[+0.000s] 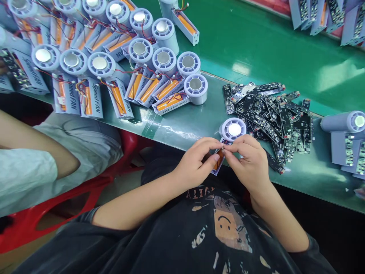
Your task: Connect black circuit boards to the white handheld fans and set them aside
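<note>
The fan (234,130) sits at the surface's (182,127) near edge, its open handle (216,172) holding an orange battery (219,158), with no board visibly fitted yet. Left hand (196,161) and right hand (251,160) pinch a tiny, unidentifiable piece (222,147) there; loose circuit boards (270,114) lie heaped rightward, while other fans (100,62), batteries uncovered, crowd the surface's left end.

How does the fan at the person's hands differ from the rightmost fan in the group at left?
The near fan points its handle toward the person; the group fan points its leftward. The left hand and right hand cover part of the near fan; none touches the group fan, whose lettering shows. Both have a silver disc and orange cylinder.
</note>
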`<control>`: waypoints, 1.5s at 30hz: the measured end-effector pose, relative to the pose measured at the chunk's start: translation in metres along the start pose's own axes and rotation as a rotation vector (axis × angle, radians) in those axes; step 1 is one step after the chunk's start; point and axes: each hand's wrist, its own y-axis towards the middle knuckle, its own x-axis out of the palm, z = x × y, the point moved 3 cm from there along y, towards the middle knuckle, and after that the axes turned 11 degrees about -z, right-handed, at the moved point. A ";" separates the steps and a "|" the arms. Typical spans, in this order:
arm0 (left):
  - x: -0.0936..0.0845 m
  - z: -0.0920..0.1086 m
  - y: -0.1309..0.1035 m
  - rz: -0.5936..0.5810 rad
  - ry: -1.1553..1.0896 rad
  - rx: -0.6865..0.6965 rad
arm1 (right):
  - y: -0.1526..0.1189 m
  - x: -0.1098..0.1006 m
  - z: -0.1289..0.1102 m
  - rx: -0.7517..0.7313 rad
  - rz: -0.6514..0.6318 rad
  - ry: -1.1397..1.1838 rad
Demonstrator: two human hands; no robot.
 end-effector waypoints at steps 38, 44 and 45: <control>-0.014 0.011 0.012 -0.059 0.157 -0.090 | -0.012 0.010 -0.001 -0.091 -0.036 -0.094; -0.010 0.009 0.011 -0.044 0.105 -0.053 | -0.018 0.014 -0.005 -0.108 0.184 -0.123; -0.008 0.008 0.010 -0.023 0.086 -0.045 | -0.018 0.014 -0.005 -0.115 0.206 -0.123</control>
